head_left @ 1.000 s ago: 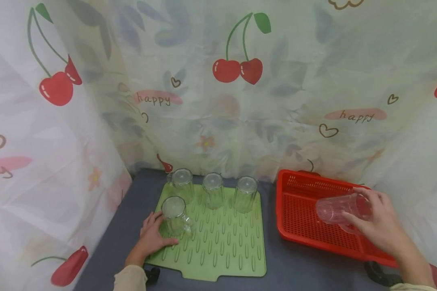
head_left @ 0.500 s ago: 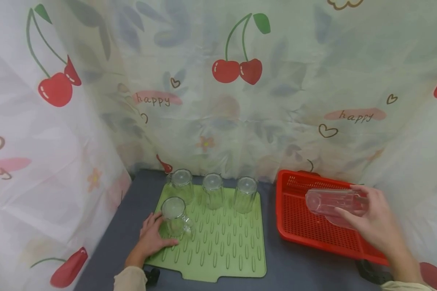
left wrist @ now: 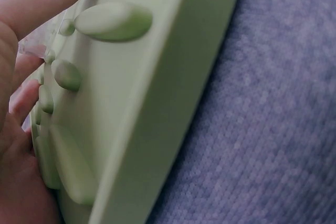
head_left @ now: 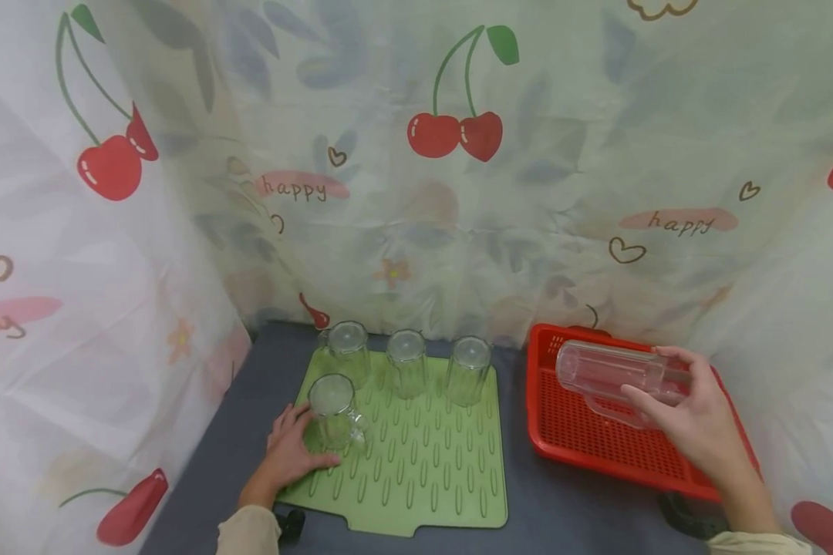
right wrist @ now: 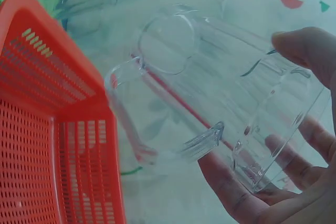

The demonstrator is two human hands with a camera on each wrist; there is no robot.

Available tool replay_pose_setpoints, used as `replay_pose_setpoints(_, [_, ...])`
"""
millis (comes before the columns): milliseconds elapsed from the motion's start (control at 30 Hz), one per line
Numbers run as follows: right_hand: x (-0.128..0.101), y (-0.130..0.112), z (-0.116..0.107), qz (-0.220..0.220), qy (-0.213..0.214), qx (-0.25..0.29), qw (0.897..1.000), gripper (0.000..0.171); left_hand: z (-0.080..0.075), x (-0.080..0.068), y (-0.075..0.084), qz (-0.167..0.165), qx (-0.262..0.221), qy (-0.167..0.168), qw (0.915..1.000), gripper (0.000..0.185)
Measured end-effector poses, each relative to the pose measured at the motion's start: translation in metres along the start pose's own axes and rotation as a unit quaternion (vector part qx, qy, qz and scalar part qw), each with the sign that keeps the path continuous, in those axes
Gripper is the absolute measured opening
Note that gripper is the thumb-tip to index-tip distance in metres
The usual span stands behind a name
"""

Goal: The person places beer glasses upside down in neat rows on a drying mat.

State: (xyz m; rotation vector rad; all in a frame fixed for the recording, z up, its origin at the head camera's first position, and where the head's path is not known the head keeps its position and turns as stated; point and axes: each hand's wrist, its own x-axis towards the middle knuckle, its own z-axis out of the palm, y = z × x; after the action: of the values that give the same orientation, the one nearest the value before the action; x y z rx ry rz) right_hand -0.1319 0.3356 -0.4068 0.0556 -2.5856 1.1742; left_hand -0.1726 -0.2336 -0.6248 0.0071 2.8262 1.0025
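Note:
In the head view my right hand (head_left: 701, 424) grips a clear glass mug (head_left: 607, 370) near its rim end, above the red basket. The mug lies nearly level, base to the left and handle hanging below. The right wrist view shows thumb and fingers around the rim end of this mug (right wrist: 210, 72). My left hand (head_left: 293, 453) rests on the green ridged mat (head_left: 423, 478), its thumb and fingers spread beside another glass mug (head_left: 333, 405), upside down with its handle to the right. Whether the fingertips touch this glass is hard to tell.
Three more upturned glass mugs (head_left: 406, 366) line the mat's back edge. A red perforated basket (head_left: 536, 401) stands right of the mat on the dark grey tabletop (head_left: 521, 493). A printed curtain (head_left: 458, 254) closes off the back and sides.
My right hand has moved left with the glass mug, lifting it slightly over the basket and turning its base further left. The left hand has stayed put.

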Motion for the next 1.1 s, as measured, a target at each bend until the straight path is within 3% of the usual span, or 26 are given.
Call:
replay_pose_setpoints(133, [0.0,-0.003,0.004,0.013,-0.001,0.025,1.0,0.074,0.0,0.0,0.001,0.0,0.0,0.002,1.0,0.106])
replay_pose_setpoints(333, [0.001,-0.01,0.012,-0.006,0.018,0.057,0.998,0.071,0.0,0.0,0.0,-0.002,0.001,-0.004,1.0,0.108])
replay_pose_setpoints(467, [0.0,-0.017,0.017,-0.008,0.013,0.109,0.994,0.068,-0.001,-0.001,0.0,-0.004,-0.001,-0.006,1.0,0.109])
replay_pose_setpoints(667, [0.0,-0.026,0.022,0.0,-0.007,0.224,0.975,0.064,-0.002,-0.001,0.001,-0.006,-0.002,-0.006,1.0,0.109])
replay_pose_setpoints(833, [0.0,-0.033,0.031,0.006,-0.028,0.264,0.964,0.06,-0.002,-0.001,0.0,-0.001,0.002,-0.003,1.0,0.108])
replay_pose_setpoints(1100, [0.002,-0.038,0.052,0.028,-0.053,0.341,0.938,0.052,-0.002,-0.001,0.001,-0.002,0.006,-0.003,1.0,0.108])
